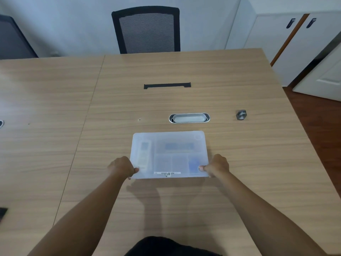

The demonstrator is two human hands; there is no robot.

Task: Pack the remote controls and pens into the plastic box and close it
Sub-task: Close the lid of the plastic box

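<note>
A translucent plastic box (168, 154) lies flat on the wooden table (184, 200), its lid down over it. Through the lid I make out a white remote control (143, 154) in the left compartment, a dark remote (180, 145) in the upper compartment and a blue item (193, 163) at the lower right; pens cannot be made out. My left hand (122, 168) grips the box's near left corner, thumb on the lid. My right hand (216, 166) grips the near right corner the same way. A barcode sticker (167, 173) sits on the near edge.
Beyond the box are an oval metal cable port (189, 118), a black slot cover (167, 85) and a small grey metal object (241, 114) at the right. A black mesh chair (146, 30) stands at the far side. White cabinets (287, 43) line the right wall.
</note>
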